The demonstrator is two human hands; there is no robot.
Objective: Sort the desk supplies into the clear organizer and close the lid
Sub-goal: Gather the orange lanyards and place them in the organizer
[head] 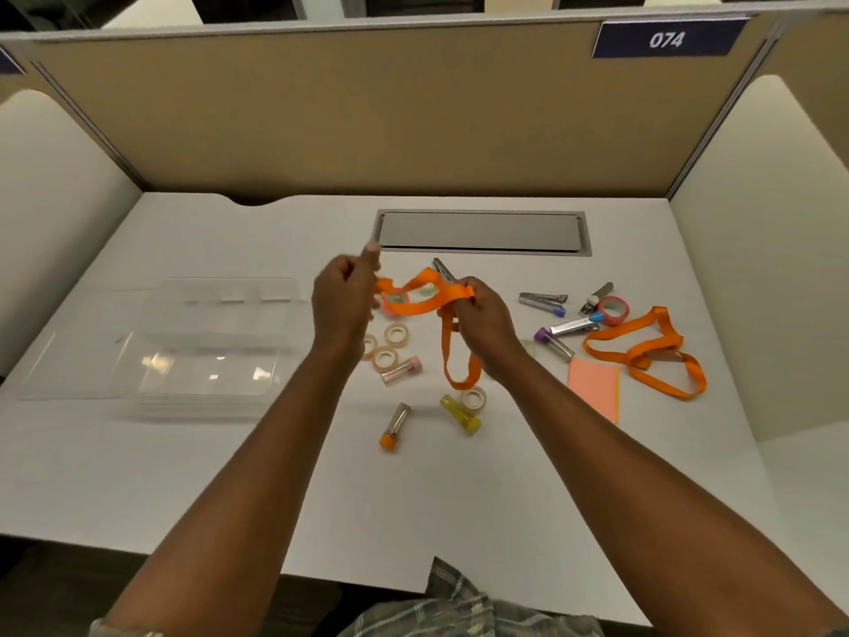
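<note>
Both hands hold an orange lanyard (pixel 427 302) above the middle of the desk. My left hand (pixel 343 302) grips one end with curled fingers, the thumb up. My right hand (pixel 482 324) pinches the strap near its metal clip (pixel 443 269), and a loop hangs down below it. The clear organizer (pixel 206 356) lies open at the left, its lid (pixel 78 365) flat beside it. A second orange lanyard (pixel 652 351) lies at the right. Small clear tape rolls (pixel 396 334) sit under my hands.
Capped tubes lie near the front: orange (pixel 394 427), yellow (pixel 461 413), pink (pixel 402 371). Metal clips (pixel 543 300), a pink tape roll (pixel 613 310) and a pink sticky pad (pixel 593 390) lie at the right. A grey cable hatch (pixel 480 232) sits at the back. Cubicle walls enclose the desk.
</note>
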